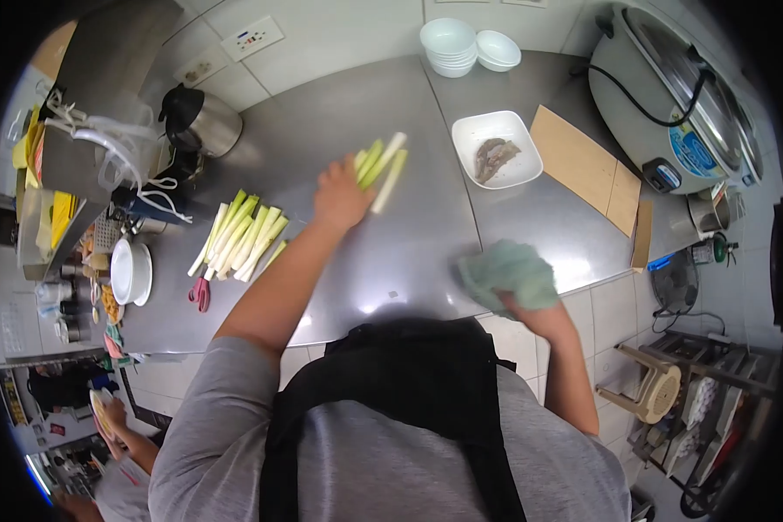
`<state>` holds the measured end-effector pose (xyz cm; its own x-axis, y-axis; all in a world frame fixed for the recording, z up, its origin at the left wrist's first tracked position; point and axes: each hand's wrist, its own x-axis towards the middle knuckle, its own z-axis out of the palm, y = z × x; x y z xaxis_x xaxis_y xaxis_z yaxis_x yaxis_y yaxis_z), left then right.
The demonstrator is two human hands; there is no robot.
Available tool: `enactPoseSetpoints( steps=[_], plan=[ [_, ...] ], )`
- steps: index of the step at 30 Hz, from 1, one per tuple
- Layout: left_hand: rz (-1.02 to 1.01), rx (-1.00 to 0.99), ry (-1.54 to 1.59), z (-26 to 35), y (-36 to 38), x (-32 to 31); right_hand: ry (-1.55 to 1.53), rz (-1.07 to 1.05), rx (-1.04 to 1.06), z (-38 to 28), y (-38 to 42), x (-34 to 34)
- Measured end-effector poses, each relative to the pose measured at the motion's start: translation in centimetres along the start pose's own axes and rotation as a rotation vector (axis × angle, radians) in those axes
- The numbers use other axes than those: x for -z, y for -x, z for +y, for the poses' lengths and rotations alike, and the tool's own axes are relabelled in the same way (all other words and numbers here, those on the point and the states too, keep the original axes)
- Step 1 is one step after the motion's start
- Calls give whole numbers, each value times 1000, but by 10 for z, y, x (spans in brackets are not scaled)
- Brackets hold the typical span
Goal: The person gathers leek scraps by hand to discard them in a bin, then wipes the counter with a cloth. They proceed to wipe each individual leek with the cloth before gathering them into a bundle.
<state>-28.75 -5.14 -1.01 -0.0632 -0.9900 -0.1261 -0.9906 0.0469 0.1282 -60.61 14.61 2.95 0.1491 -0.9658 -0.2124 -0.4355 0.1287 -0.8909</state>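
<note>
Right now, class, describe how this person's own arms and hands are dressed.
Both hands, the left hand and right hand, are bare, without gloves. The forearms are uncovered; short grey T-shirt sleeves end above the elbows. Black apron straps cross the grey shirt.

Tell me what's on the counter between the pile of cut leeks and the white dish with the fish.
In the head view, the left hand, gripping a bunch of leek stalks, sits between the leek pile and the white dish; otherwise bare steel.

leeks (239,237) left, dish (497,149) right — counter (391,261)
</note>
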Motion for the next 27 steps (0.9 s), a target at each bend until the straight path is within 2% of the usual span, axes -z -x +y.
enactPoseSetpoints(
  steps=[2,3,5,6,7,8,9,12,14,16,18,19,21,22,25,26,27],
  plan=[
    [20,45,103,26,-7,-7,620,-73,55,34,-13,-30],
    [29,61,146,33,-8,-10,633,-94,69,23,-16,-41],
    [23,57,213,42,8,10,576,-21,-88,-6,-23,-69],
    [12,25,269,40,18,23,591,-40,-73,-7,-26,-77],
    [18,48,280,27,30,29,558,-81,57,-3,-29,-86],
    [191,-112,333,6,47,33,518,-122,183,0,-32,-95],
    [366,-276,379,-16,65,38,496,-169,192,0,-35,-104],
    [415,-152,404,-110,123,45,377,-195,287,-4,-44,-137],
    [379,-36,258,-172,167,28,460,-228,378,-17,-53,-161],
    [366,8,211,-194,199,11,547,-261,470,-34,-68,-186],
    [353,60,164,-208,214,-5,508,-304,707,-52,-84,-213],
    [263,130,239,-210,214,-12,512,-305,717,-65,-87,-224],
    [86,337,439,-199,211,-1,-316,-565,-11,-94,-89,-239],
    [100,326,466,-191,215,10,-309,-562,6,-103,-89,-245],
    [102,270,596,-177,223,24,-834,-600,-251,-118,-79,-267],
    [103,170,639,-172,226,24,-831,-598,-249,-131,-76,-274],
    [100,68,681,-168,231,24,-862,-584,-349,-145,-74,-280]
  ],
)
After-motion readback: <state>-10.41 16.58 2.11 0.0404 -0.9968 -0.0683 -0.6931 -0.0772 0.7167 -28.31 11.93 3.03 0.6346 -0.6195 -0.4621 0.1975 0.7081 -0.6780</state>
